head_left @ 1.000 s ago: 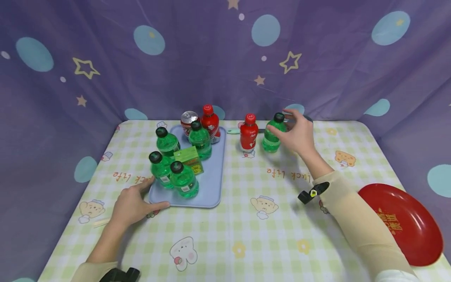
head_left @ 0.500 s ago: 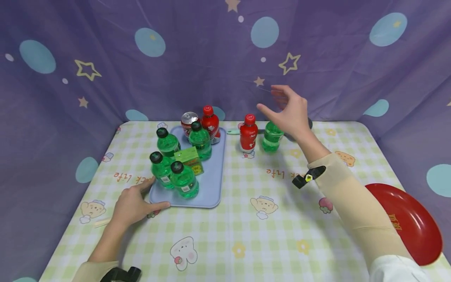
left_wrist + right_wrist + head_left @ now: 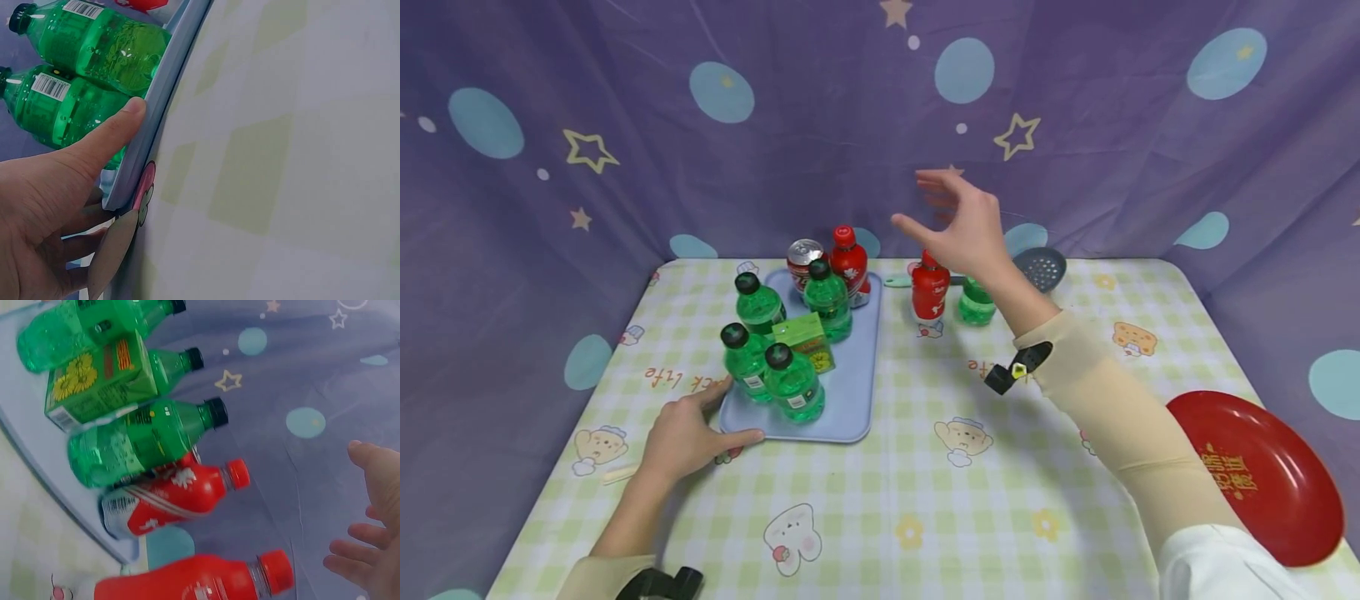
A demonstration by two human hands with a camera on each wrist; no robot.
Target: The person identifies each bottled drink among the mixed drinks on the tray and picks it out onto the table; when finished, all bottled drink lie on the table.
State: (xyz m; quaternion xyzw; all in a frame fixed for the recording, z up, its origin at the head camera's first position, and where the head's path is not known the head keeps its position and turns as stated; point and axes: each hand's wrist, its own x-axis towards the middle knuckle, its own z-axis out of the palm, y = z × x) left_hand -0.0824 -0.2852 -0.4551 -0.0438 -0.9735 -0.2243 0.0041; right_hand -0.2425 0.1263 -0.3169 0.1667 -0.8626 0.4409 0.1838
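My left hand (image 3: 681, 437) holds the near left corner of a blue tray (image 3: 850, 408), its thumb along the rim in the left wrist view. On the tray stand several green soda bottles (image 3: 795, 387) with black caps, a green drink carton (image 3: 805, 337), a drink can (image 3: 803, 252) and a red bottle (image 3: 848, 265). My right hand (image 3: 966, 225) hovers with nothing in it, fingers spread from the thumb. Below it on the table stands another red bottle (image 3: 929, 296), its cap partly covered by the hand. Beside that, another green soda bottle (image 3: 977, 308) is half hidden by the wrist.
A skimmer (image 3: 1043, 268) lies behind the loose bottles, its pale green handle end near the tray. At the right edge is a red plate (image 3: 1270, 483) with gold writing. A purple patterned curtain (image 3: 820, 150) hangs behind the checked tablecloth (image 3: 985, 533).
My right hand has let go of the green soda bottle, risen, and moved left over the red bottle. The left hand stays at the tray corner.
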